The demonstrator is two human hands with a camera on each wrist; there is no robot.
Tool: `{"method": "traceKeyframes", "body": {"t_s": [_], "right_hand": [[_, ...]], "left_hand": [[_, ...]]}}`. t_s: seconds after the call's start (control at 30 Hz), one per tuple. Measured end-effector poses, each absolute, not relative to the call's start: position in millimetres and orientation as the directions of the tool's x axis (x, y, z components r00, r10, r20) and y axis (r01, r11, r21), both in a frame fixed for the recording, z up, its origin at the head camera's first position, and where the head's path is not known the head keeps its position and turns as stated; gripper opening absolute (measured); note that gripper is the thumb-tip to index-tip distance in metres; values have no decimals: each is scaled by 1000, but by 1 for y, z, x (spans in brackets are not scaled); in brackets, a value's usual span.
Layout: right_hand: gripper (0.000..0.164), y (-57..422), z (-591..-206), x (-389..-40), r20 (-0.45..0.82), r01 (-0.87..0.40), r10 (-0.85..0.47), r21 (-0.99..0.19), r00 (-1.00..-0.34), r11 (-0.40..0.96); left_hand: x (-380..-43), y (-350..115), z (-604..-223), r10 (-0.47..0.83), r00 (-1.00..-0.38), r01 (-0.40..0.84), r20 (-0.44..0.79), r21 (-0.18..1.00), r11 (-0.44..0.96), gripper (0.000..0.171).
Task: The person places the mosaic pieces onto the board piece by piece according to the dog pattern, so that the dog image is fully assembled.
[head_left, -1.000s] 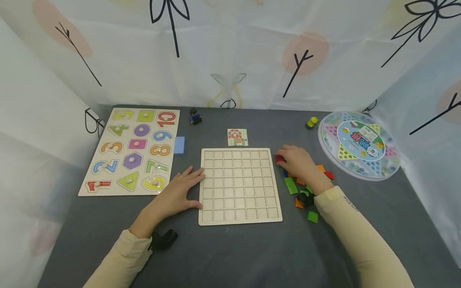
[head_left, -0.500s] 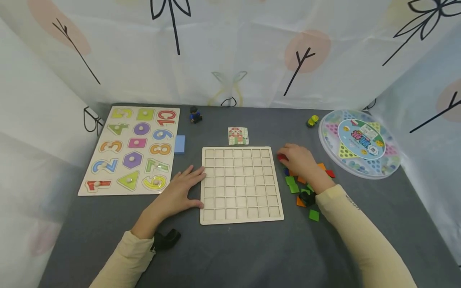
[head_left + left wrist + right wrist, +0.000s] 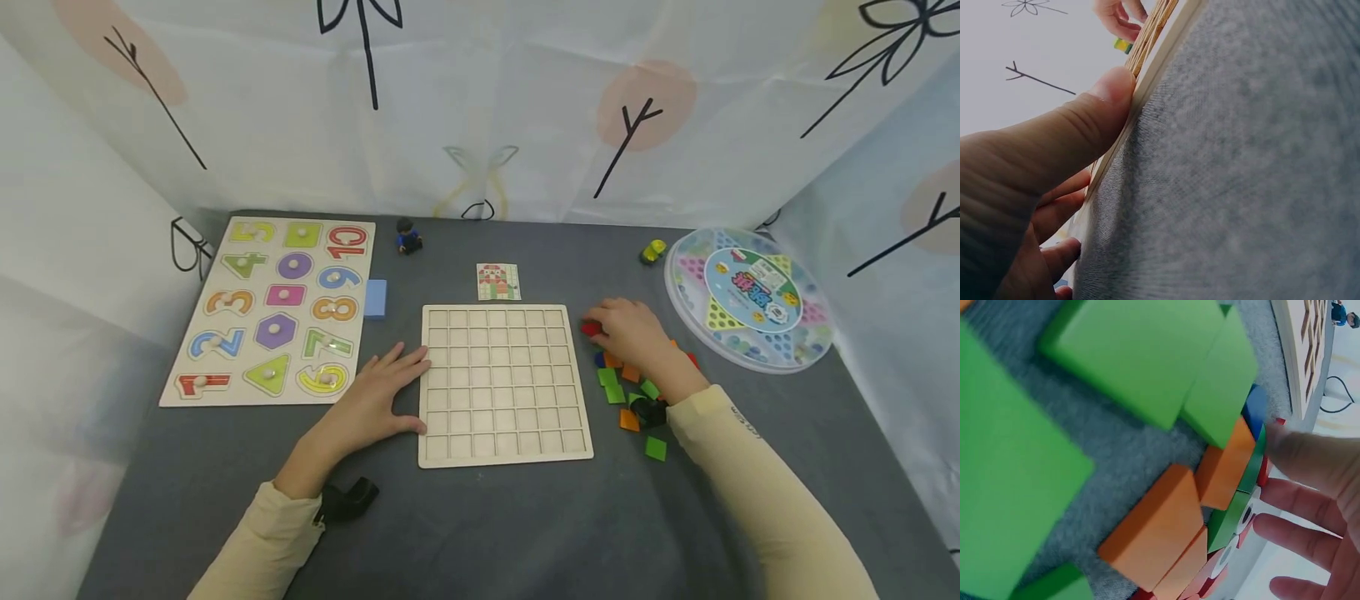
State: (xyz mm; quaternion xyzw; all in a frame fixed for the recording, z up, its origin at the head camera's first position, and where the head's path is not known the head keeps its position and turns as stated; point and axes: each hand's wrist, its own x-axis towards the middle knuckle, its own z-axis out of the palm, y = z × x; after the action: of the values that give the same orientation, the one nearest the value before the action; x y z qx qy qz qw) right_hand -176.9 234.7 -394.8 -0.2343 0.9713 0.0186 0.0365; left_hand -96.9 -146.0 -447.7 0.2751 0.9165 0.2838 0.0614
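My left hand (image 3: 369, 398) rests at the left edge of a pale wooden grid board (image 3: 506, 383), fingers spread. In the left wrist view its thumb (image 3: 1100, 109) presses on the board's rim. To the right of the board, my right hand (image 3: 633, 337) reaches over a pile of coloured blocks. Its thumb and fingertips pinch a small red block (image 3: 591, 329), partly covered by the fingers. Green blocks (image 3: 1141, 350), orange blocks (image 3: 1157, 528) and a blue block (image 3: 1255, 412) lie close by in the right wrist view, some hidden under the hand in the head view.
A number puzzle board (image 3: 270, 312) lies at the left, with a blue piece (image 3: 376, 299) beside it. A picture card (image 3: 498, 282) is behind the grid. A small figure (image 3: 408, 237), a yellow-green toy (image 3: 653, 252) and a round game box (image 3: 750, 300) stand farther back.
My right hand stays at the red block, with its fingers shifting slightly. The left hand keeps its place on the board. The head view has drifted a little.
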Motion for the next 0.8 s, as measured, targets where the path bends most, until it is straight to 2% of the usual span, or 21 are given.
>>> {"method": "traceKeyframes", "body": {"t_s": [0.23,0.47,0.63,0.8], "right_hand": [[25,235,-395,-178,-70,-464,-463,11,-884,886],[24,228,-394,-185,-17,-426,-432,-134,-902,895],[23,195,-383,-192,29,-483,-489,-217,-872,848],[22,145,-380,-200,27,-578,-587,-220,-809,786]], "left_hand": [[-96,-145,-446,541,-840,470,47,561,682,89],[-97,-146,-446,544,-839,466,33,559,685,89],[-98,-147,-444,542,-840,462,24,554,692,89],[-97,-146,-446,544,-839,461,19,556,692,89]]}}
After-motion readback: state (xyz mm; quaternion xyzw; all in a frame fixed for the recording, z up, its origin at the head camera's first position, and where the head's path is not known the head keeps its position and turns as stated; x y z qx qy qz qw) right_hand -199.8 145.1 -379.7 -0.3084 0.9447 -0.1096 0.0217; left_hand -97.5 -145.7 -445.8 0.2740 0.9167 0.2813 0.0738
